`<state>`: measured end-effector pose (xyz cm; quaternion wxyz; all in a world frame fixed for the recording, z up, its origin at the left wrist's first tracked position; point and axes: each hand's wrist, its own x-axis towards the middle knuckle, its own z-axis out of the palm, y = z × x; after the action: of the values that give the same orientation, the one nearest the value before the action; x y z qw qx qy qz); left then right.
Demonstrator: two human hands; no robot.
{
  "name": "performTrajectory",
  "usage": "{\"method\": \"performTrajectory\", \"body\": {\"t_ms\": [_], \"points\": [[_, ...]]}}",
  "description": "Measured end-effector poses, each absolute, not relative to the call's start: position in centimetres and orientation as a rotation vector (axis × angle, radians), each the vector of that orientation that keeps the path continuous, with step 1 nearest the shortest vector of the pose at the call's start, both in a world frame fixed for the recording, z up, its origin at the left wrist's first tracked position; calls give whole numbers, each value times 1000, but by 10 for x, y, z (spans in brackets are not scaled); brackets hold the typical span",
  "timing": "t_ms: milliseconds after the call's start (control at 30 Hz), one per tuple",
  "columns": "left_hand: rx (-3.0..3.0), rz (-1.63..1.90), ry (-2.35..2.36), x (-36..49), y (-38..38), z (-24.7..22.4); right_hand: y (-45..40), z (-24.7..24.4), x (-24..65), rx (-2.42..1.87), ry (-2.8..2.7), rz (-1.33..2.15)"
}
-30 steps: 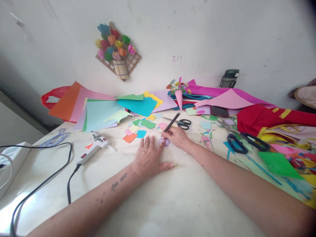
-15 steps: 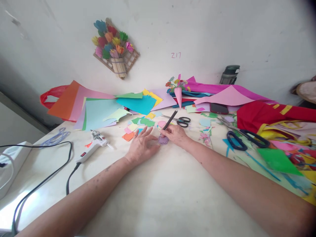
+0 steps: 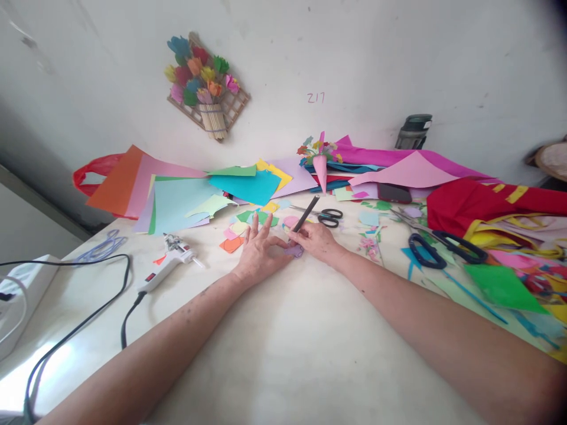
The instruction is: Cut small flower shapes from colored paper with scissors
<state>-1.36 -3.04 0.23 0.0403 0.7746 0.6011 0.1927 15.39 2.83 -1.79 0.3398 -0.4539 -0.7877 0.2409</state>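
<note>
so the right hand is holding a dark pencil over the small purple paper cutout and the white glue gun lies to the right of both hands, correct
Not quite. The head view shows the right hand holding the dark pencil over the small purple paper cutout, but the white glue gun lies on the table to the left of both hands, beyond the left hand, not to their right.

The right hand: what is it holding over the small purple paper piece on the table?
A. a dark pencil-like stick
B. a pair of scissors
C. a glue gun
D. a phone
A. The right hand grips a dark pencil-like stick with its tip down at the purple paper piece, while the scissors and the glue gun lie untouched on the table.
</note>
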Motion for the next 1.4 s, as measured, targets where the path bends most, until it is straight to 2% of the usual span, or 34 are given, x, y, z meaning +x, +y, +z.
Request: {"method": "performTrajectory", "body": {"t_ms": [267,500,833,1400], "points": [[2332,556,1911,-13,-29,1,25,-16,156,-1131,-1949,710],[2252,677,1797,-20,-22,-9,24,-20,156,-1047,-1970,851],[2180,393,1748,-29,-18,8,24,-20,156,-1079,-2055,764],[1925,355,1639,-34,-13,9,25,-21,155,-1075,-2068,765]]}}
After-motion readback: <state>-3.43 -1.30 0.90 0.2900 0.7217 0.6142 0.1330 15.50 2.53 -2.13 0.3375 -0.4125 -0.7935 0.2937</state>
